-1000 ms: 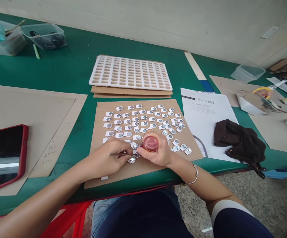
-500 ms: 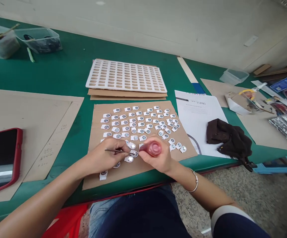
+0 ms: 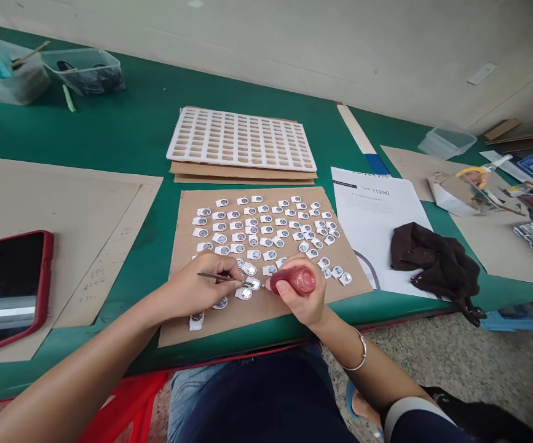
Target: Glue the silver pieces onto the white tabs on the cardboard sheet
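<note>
Between the fingers of my left hand [image 3: 208, 280] is a pair of thin metal tweezers [image 3: 215, 276], its tip at a small round piece on a white tab [image 3: 254, 284]. My right hand [image 3: 305, 298] is wrapped round a red squeeze bottle [image 3: 300, 280], tilted on its side with its narrow nozzle pointing left, a little apart from that piece. Many similar round pieces on white tabs lie in loose rows over a brown cardboard sheet [image 3: 289, 311]. My left hand covers some of them.
Behind the cardboard lies a white grid tray [image 3: 243, 138] on more cardboard. At left is a red-cased phone [image 3: 10, 289]; at right are printed paper [image 3: 377, 206] and a dark cloth [image 3: 432, 255]. Plastic tubs [image 3: 86, 71] stand at the back left of the green table [image 3: 141, 123].
The bottle's nozzle has drawn back to the right from the round piece, and the bottle lies flatter. My left hand keeps the tweezers at the same piece. The view has shifted slightly.
</note>
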`<state>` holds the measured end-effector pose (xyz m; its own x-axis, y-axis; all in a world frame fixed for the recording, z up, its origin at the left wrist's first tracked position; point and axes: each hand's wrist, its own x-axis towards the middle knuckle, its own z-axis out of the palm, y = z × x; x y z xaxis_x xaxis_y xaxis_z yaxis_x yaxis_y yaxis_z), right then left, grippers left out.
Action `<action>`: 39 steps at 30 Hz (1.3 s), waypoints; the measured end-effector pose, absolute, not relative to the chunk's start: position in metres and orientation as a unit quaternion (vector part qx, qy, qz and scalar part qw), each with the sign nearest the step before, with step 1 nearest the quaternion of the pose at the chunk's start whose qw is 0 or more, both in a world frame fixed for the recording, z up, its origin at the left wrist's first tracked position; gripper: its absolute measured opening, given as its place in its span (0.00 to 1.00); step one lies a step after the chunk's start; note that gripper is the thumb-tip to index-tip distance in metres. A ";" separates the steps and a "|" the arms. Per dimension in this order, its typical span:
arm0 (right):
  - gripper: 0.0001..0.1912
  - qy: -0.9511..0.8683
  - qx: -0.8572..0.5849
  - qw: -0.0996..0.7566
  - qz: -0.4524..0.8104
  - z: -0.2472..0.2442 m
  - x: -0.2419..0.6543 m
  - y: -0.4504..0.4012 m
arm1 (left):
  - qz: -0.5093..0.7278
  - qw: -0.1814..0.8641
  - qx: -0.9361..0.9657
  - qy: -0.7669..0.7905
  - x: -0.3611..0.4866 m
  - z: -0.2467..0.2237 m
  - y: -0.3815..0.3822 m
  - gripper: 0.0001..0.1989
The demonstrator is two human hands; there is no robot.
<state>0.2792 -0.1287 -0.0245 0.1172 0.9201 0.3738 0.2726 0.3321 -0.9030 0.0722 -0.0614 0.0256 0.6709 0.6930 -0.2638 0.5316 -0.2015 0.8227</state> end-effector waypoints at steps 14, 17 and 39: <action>0.10 -0.617 -0.482 0.565 0.260 -0.019 0.279 -0.126 | 0.083 0.504 0.756 0.409 0.070 0.022 -0.060 0.08; 0.10 -0.621 -0.476 0.563 0.267 -0.019 0.279 -0.127 | 0.082 0.506 0.756 0.408 0.070 0.020 -0.060 0.08; 0.11 -0.624 -0.458 0.569 0.277 -0.020 0.277 -0.126 | 0.081 0.509 0.747 0.420 0.070 0.021 -0.061 0.08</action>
<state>0.2767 -0.1262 -0.0203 0.0674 0.8868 0.4573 0.2564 0.4276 -0.8669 0.0698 -0.0608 0.0215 0.6343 0.7096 -0.3068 0.5449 -0.1289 0.8285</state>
